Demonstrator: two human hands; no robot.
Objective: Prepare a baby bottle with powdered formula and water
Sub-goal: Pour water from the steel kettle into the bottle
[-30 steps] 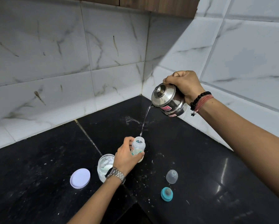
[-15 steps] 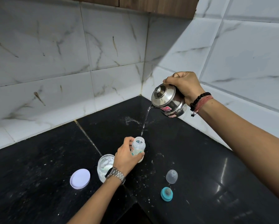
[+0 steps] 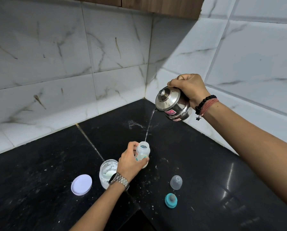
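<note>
One baby bottle [image 3: 143,155] is standing upright at centre frame on the black tabletop [image 3: 39,189], long axis vertical, open mouth pointing up. The left hand [image 3: 131,160] is gripping its body, fingers curled round it. One steel kettle [image 3: 172,104] is hanging in the air at right of centre, tilted with its spout pointing down-left and lid knob facing the camera; the right hand [image 3: 189,88] is clenching its handle side, fingers fully wrapped. One thin water stream [image 3: 149,125] is falling from the spout into the bottle mouth. Just left of the bottle, partly behind the left wrist, one open jar [image 3: 107,170] with white powder is sitting upright. One white round lid [image 3: 81,184] is lying flat further left, apart from the jar. Lower right of the bottle, one clear cap [image 3: 176,182] and one teal nipple ring [image 3: 171,200] are lying near each other, not touching. White specks are dotting the tabletop between them.
</note>
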